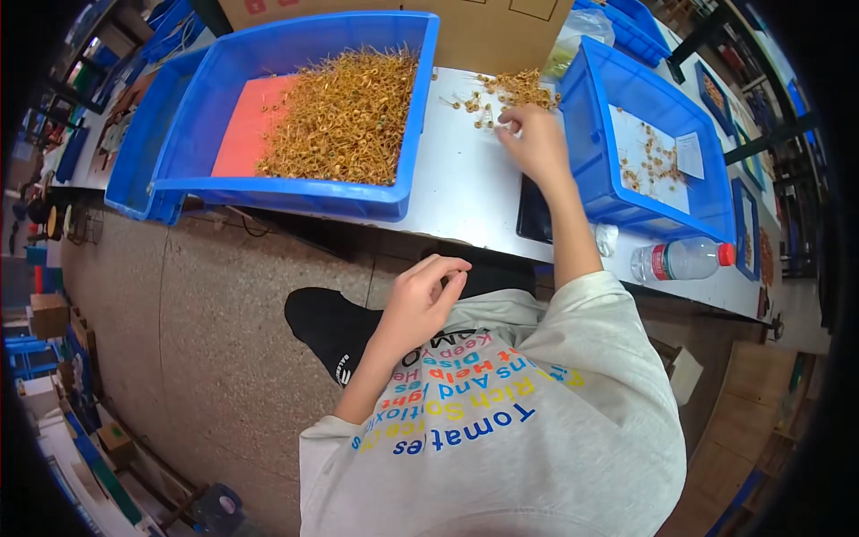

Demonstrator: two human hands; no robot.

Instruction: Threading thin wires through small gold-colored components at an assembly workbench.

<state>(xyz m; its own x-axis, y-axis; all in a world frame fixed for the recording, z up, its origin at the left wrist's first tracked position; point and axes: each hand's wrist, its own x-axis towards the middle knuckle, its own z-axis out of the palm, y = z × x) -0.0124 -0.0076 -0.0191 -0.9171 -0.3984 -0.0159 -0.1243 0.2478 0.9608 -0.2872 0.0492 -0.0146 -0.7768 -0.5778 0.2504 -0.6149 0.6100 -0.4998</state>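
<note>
Our right hand (535,143), half curled, seems to be picking among the far pieces (521,87) between the bins (309,194), calling next for a light pinch; our left hand (422,294) curls near, either's hold we cannot tell.

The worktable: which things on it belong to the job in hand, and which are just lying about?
Seemingly in use:
Loose golden thin-stemmed pieces, at the right hand's fingertips
Large blue bin, heaped with similar pieces
Blue bin on the right, holding fewer

Apparently just lying about:
Red-capped plastic bottle
Flat black object beside the right forearm
</note>
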